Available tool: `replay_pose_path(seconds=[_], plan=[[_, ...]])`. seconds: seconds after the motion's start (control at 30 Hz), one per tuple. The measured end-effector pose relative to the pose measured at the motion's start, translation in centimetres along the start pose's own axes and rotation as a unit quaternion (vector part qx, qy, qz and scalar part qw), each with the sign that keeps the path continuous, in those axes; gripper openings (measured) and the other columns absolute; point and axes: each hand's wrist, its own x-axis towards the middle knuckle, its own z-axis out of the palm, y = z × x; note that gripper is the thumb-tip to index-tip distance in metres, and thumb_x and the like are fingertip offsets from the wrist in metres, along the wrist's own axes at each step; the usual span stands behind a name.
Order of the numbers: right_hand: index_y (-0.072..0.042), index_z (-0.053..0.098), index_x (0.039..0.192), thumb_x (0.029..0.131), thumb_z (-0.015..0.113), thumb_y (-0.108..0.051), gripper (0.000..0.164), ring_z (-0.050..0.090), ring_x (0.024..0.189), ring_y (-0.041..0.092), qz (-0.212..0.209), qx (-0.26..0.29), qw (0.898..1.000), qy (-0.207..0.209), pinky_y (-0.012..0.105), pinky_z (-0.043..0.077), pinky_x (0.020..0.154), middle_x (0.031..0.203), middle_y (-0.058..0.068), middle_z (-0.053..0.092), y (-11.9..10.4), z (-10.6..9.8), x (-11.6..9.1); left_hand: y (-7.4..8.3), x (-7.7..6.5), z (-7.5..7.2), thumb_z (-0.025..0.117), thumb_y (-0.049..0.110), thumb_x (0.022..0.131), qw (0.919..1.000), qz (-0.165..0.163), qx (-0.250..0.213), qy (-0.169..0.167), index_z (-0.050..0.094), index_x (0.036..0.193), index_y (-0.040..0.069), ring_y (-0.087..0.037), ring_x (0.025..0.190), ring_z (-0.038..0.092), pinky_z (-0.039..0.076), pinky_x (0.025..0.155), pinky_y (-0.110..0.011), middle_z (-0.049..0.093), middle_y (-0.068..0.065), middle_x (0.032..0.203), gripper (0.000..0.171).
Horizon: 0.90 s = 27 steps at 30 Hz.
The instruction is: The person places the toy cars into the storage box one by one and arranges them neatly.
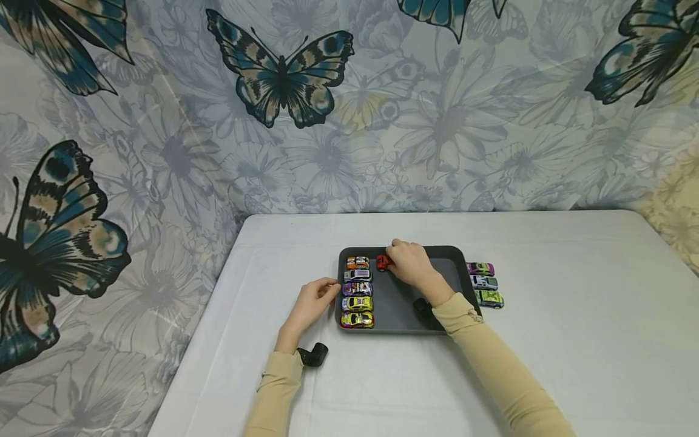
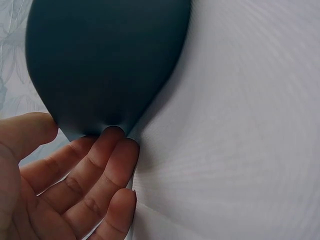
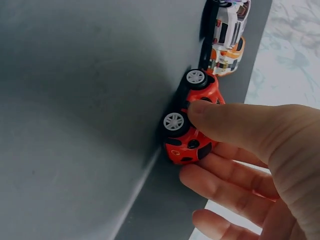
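My right hand [image 1: 411,263] is over the far part of a dark grey tray [image 1: 404,331] and pinches a red toy car [image 1: 383,262]. In the right wrist view, the thumb presses on the side of the car [image 3: 192,125], whose light-rimmed wheels face the camera; fingers lie on its other side. An orange and white toy car [image 3: 226,59] sits close to it. My left hand [image 1: 313,303] holds the tray's left edge; in the left wrist view, the thumb is at the tray's rim [image 2: 107,65] and curled fingertips touch its outer wall.
A column of several toy cars [image 1: 357,289] lines the tray's left side. Just outside its right edge lie three more: a purple one [image 1: 481,268], a pale one [image 1: 484,282] and a green one [image 1: 489,298]. White cloth covers the table [image 1: 573,340]; a butterfly-patterned wall covering [image 1: 382,152] rises behind.
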Motion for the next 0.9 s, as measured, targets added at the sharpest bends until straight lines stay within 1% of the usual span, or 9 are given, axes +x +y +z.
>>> replay_pose_path(seconds=[0.23, 0.6, 0.9], plan=[[-0.005, 0.064, 0.085, 0.076, 0.078, -0.020, 0.022, 0.057, 0.062, 0.023, -0.004, -0.013, 1.000, 0.007, 0.037, 0.048, 0.055, 0.073, 0.007, 0.053, -0.10, 0.00, -0.13, -0.13, 0.00, 0.02, 0.055, 0.026, 0.094, 1.0000, 0.002, 0.004, 0.004, 0.062, 0.115, 0.000, -0.013, 0.072, 0.063, 0.050, 0.068, -0.030, 0.068, -0.008, 0.089, 0.033], [-0.005, 0.064, 0.087, 0.076, 0.077, -0.024, 0.025, 0.058, 0.064, 0.023, 0.000, -0.025, 1.000, 0.009, 0.038, 0.049, 0.057, 0.075, 0.007, 0.054, -0.15, 0.03, -0.51, 0.07, -0.10, 0.03, 0.055, 0.023, 0.095, 1.0000, 0.003, 0.001, 0.000, 0.061, 0.115, -0.001, -0.015, 0.072, 0.063, 0.050, 0.067, -0.030, 0.067, -0.008, 0.088, 0.032], [-0.004, 0.065, 0.088, 0.075, 0.078, -0.022, 0.026, 0.059, 0.067, 0.024, 0.002, -0.016, 1.000, 0.021, 0.039, 0.048, 0.058, 0.076, 0.007, 0.055, 0.14, -0.33, -0.90, 0.10, -0.10, 0.04, 0.056, 0.024, 0.094, 1.0000, 0.002, -0.002, 0.001, 0.061, 0.115, -0.001, -0.013, 0.071, 0.063, 0.050, 0.067, -0.029, 0.068, -0.009, 0.089, 0.033]])
